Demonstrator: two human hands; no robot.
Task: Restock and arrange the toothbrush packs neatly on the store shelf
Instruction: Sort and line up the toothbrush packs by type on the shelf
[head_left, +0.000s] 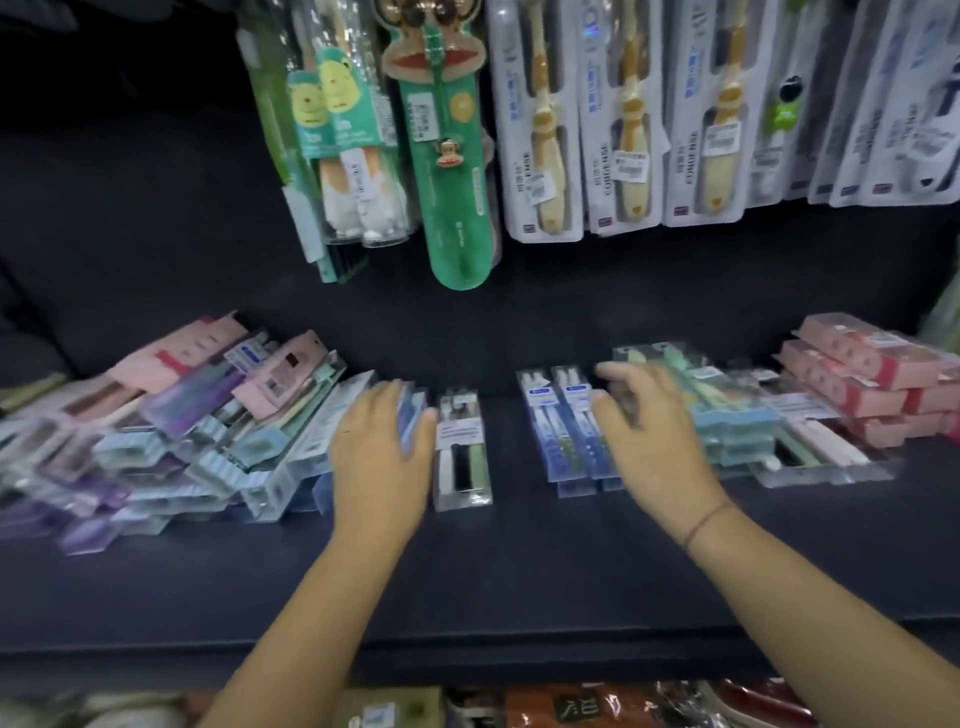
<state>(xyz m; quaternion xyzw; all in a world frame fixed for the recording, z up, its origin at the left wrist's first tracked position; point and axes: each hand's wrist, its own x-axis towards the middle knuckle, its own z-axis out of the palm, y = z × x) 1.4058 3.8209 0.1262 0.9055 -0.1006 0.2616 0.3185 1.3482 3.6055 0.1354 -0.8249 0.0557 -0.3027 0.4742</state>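
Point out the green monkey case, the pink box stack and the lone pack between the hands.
green monkey case (453, 197), head view, mid front
pink box stack (841, 371), head view, second box
lone pack (460, 431), head view, its label

Dark shelf (519, 571), jumbled toothbrush packs (197, 426) left, blue packs (566, 431) centre, pink boxes (872, 379) stacked right

The left hand (382, 447) hides much of a blue pack (414, 415); the top edge crops hanging packs (545, 130).
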